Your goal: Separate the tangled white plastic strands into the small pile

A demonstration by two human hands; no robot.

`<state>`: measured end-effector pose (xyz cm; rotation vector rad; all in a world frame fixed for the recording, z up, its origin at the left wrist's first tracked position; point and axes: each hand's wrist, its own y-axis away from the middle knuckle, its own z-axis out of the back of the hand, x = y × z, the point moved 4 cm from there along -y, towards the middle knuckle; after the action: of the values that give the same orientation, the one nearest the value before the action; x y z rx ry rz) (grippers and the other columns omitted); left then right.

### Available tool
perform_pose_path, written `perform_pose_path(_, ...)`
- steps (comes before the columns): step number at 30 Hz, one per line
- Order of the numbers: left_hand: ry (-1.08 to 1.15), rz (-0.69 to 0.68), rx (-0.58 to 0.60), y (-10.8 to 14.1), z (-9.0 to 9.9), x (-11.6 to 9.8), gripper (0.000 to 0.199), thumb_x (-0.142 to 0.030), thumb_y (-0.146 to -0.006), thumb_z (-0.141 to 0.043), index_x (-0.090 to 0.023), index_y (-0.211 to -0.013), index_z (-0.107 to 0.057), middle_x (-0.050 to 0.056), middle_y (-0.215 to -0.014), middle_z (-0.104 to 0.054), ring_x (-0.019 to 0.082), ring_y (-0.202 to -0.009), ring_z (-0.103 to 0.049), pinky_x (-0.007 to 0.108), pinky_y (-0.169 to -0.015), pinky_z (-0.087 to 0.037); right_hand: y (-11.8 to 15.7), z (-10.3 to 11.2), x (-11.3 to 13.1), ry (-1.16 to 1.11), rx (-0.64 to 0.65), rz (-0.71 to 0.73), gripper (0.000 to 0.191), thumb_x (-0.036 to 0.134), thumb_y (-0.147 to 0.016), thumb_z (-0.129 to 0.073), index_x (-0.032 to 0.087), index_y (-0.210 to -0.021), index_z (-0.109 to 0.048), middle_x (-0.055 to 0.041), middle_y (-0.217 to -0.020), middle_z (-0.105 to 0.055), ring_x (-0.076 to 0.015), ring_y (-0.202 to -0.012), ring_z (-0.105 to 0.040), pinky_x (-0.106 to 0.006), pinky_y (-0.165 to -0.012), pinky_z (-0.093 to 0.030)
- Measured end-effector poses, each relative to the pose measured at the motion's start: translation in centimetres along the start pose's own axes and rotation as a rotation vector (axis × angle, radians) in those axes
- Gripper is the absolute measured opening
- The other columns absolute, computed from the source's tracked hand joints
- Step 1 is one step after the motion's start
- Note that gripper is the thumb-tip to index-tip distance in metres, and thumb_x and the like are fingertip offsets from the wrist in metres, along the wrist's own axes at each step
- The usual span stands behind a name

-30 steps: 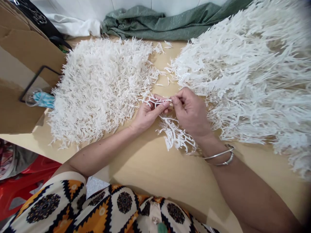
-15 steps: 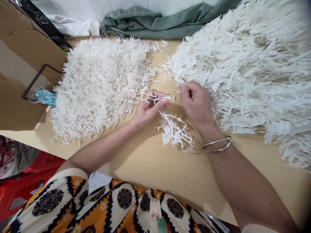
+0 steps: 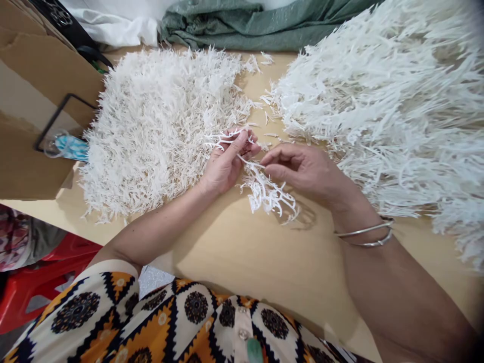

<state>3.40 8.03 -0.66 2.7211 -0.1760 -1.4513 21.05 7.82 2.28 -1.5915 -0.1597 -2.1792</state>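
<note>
In the head view, a branched white plastic piece is gripped between the thumb and fingers of the left hand, just above the centre of the frame, at the edge of the left heap. The right hand is seen just right of centre, its fingers curled and its thumb and forefinger pinched together at a thin white strand that runs from a small cluster of white branched pieces; whether the strand is truly gripped cannot be told for certain, but the fingertips are closed upon it. The cluster is laid on the surface just below and between the two hands, touching the right one.

A flat heap of short white plastic bits is spread in the upper left of the frame, and a larger heap of long white branched pieces is piled across the upper right. Two thin metal bangles are worn on the right wrist. A cardboard box is seen at the left edge, with a blue face mask beside it. A green cloth is bunched along the top edge. A patterned garment fills the bottom of the frame, and a red object is seen at the lower left.
</note>
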Motion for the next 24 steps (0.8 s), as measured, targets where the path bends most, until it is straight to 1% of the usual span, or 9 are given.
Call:
perform_pose_path(3,-0.030,-0.007,0.012,-0.1,0.0,-0.1,0.020,-0.040,-0.103,-0.070,-0.020,-0.109,-0.068,0.002,-0.111,-0.071,0.014,-0.106,-0.074,0.034,-0.103,-0.059,-0.1,-0.7,0.0,-0.038,0.091,-0.025,0.018,0.044,-0.089,-0.080,0.027,-0.089,-0.075,0.0046,-0.068,-0.066,-0.0125,-0.058,-0.057,-0.028,-0.052,-0.046)
perform_pose_path(7,-0.052,-0.069,0.064,0.2,-0.3,-0.2,0.031,-0.042,-0.101,-0.072,-0.022,-0.123,-0.070,0.004,-0.128,-0.070,0.019,-0.131,-0.067,0.037,-0.111,-0.053,0.4,1.3,2.2,0.117,-0.425,0.064,0.013,0.033,-0.092,-0.074,0.026,-0.084,-0.068,0.0037,-0.066,-0.056,-0.0124,-0.057,-0.046,-0.031,-0.053,-0.037)
perform_pose_path(9,-0.084,-0.139,0.064,0.4,-0.1,-0.2,0.038,-0.045,-0.095,-0.079,-0.025,-0.125,-0.071,0.003,-0.128,-0.069,0.017,-0.131,-0.065,0.034,-0.112,-0.052,1.1,1.8,3.8,0.333,-0.588,0.137,0.013,0.030,-0.097,-0.069,0.026,-0.085,-0.067,0.0012,-0.071,-0.060,-0.0140,-0.061,-0.049,-0.035,-0.063,-0.044)
perform_pose_path(10,-0.117,-0.179,0.063,0.5,-0.1,-0.2,0.041,-0.048,-0.091,-0.083,-0.026,-0.124,-0.072,0.002,-0.126,-0.069,0.016,-0.128,-0.065,0.033,-0.112,-0.052,1.4,1.5,4.4,0.472,-0.591,0.175,0.014,0.030,-0.099,-0.066,0.026,-0.086,-0.067,-0.0007,-0.074,-0.064,-0.0158,-0.065,-0.053,-0.039,-0.071,-0.049)
perform_pose_path(12,-0.195,-0.227,0.090,0.7,0.0,-0.2,0.047,-0.055,-0.085,-0.086,-0.027,-0.121,-0.073,0.002,-0.122,-0.071,0.016,-0.123,-0.067,0.032,-0.111,-0.053,1.7,-0.1,4.9,0.710,-0.472,0.248,0.018,0.031,-0.103,-0.060,0.025,-0.088,-0.067,-0.0044,-0.082,-0.070,-0.0217,-0.077,-0.062,-0.049,-0.091,-0.051)
perform_pose_path(15,-0.280,-0.175,0.195,0.9,-0.3,-0.1,0.046,-0.062,-0.091,-0.078,-0.027,-0.121,-0.075,0.003,-0.121,-0.073,0.017,-0.119,-0.069,0.032,-0.112,-0.053,2.2,-3.6,4.3,0.784,-0.268,0.351,0.015,0.030,-0.105,-0.055,0.025,-0.103,-0.069,-0.0094,-0.098,-0.074,-0.0300,-0.096,-0.068,-0.054,-0.095,-0.051)
perform_pose_path(19,-0.200,-0.077,0.141,0.7,-0.1,0.0,0.039,-0.057,-0.105,-0.059,-0.023,-0.108,-0.077,0.004,-0.105,-0.074,0.016,-0.105,-0.073,0.031,-0.104,-0.058,2.9,-5.7,4.6,0.616,-0.373,0.470,0.023,0.030,-0.106,-0.057,0.026,-0.126,-0.066,-0.0131,-0.124,-0.074,-0.0310,-0.115,-0.069,-0.052,-0.099,-0.057)
perform_pose_path(21,-0.133,-0.069,0.104,0.5,0.0,0.1,0.038,-0.057,-0.105,-0.059,-0.022,-0.104,-0.075,0.003,-0.099,-0.074,0.016,-0.094,-0.073,0.032,-0.093,-0.062,3.2,-5.1,5.5,0.533,-0.429,0.514,0.024,0.028,-0.104,-0.058,0.030,-0.127,-0.067,-0.0125,-0.125,-0.072,-0.0317,-0.120,-0.068,-0.054,-0.104,-0.056)
perform_pose_path(24,-0.114,-0.035,0.108,0.4,-0.2,0.2,0.040,-0.060,-0.103,-0.060,-0.022,-0.104,-0.073,0.004,-0.098,-0.076,0.017,-0.088,-0.075,0.033,-0.083,-0.065,3.3,-2.5,6.3,0.432,-0.566,0.473,0.023,0.026,-0.106,-0.052,0.032,-0.121,-0.068,-0.0105,-0.120,-0.071,-0.0327,-0.123,-0.065,-0.059,-0.111,-0.051)
